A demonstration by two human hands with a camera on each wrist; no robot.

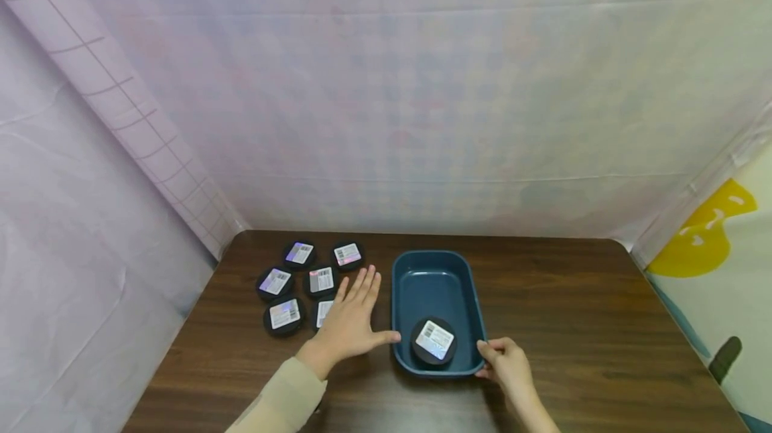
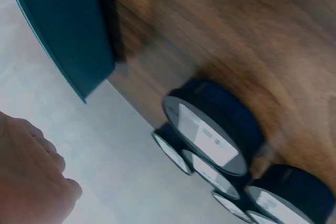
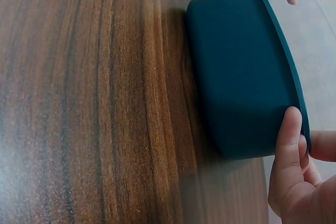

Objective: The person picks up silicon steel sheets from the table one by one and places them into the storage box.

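Observation:
A deep blue rectangular tray (image 1: 431, 299) stands on the table, with one round black container (image 1: 425, 355), white label up, inside its near end. My right hand (image 1: 506, 366) pinches the tray's near right rim between thumb and fingers; the right wrist view shows the fingers (image 3: 290, 135) against the outer wall. To the left of the tray my left hand (image 1: 352, 326) has its fingers spread, thumb tip by the tray's left rim, nothing in its grasp. Several more labelled black round containers (image 1: 285, 314) lie left of that hand, which partly covers the nearest one (image 1: 324, 311).
The dark wood table (image 1: 555, 305) extends right of the tray. A pale cloth curtain (image 1: 422, 118) hangs behind its far edge, and another white cloth (image 1: 72, 252) hangs at the left. A yellow print (image 1: 702, 238) shows on the cloth at the right.

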